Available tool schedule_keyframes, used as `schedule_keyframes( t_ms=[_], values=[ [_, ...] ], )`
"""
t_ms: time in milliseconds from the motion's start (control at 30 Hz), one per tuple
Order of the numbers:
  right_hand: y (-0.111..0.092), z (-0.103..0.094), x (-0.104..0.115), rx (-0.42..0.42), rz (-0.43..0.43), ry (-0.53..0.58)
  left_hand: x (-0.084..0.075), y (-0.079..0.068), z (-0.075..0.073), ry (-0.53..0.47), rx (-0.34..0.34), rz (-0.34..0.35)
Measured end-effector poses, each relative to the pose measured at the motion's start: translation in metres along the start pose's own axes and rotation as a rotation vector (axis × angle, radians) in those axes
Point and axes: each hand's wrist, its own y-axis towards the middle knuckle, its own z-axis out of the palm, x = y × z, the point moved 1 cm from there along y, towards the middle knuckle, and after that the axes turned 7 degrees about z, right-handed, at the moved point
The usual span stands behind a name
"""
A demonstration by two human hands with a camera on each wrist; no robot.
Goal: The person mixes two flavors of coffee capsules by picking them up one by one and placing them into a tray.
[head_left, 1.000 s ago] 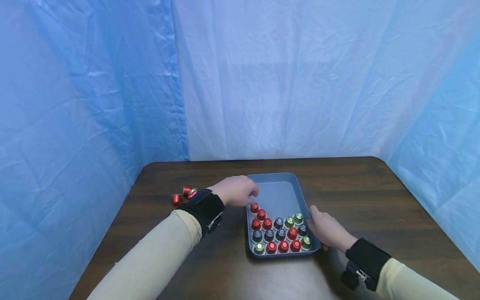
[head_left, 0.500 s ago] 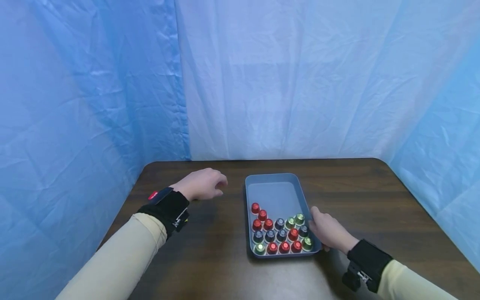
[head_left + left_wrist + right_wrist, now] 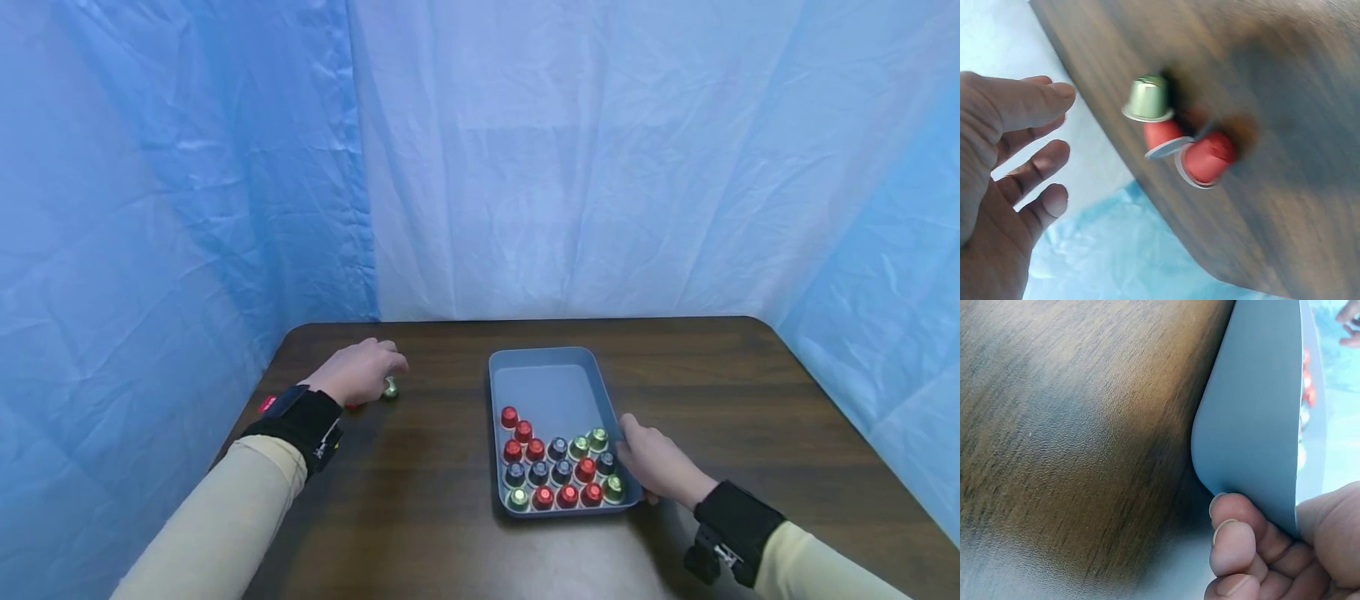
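Observation:
My left hand [image 3: 356,371] hangs over the left part of the table with nothing between its parted fingers and thumb. Close to its fingertips is a green coffee capsule [image 3: 1149,99], rim down. Two red capsules, one tilted [image 3: 1164,136] and one nearer the wrist camera [image 3: 1209,157], lie against each other beside it; in the head view the hand mostly covers them. My right hand [image 3: 660,458] grips the near right side of a grey-blue tray [image 3: 547,379], thumb at the rim and fingers curled against the outer wall [image 3: 1247,419].
Rows of red, dark blue and green capsules [image 3: 562,472] stand in the near half of the tray, two red ones reaching farther up its left side. The dark wooden table [image 3: 420,500] ends at light blue curtains [image 3: 562,167] at the back and sides.
My left hand has moved from the tray's left edge leftward to the loose capsules, leaving a red capsule standing at the tray's left side. My right hand keeps its grip on the tray.

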Motion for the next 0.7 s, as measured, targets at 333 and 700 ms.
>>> schedule_keyframes(
  t_ms=[333,700],
  values=[
    [-0.001,0.001,0.002,-0.007,0.007,-0.003,0.013,0.005,0.035,0.255,-0.072,0.106],
    [-0.002,0.000,0.004,-0.002,0.012,-0.009,0.018,0.006,0.054,0.445,-0.055,0.134]
  ],
)
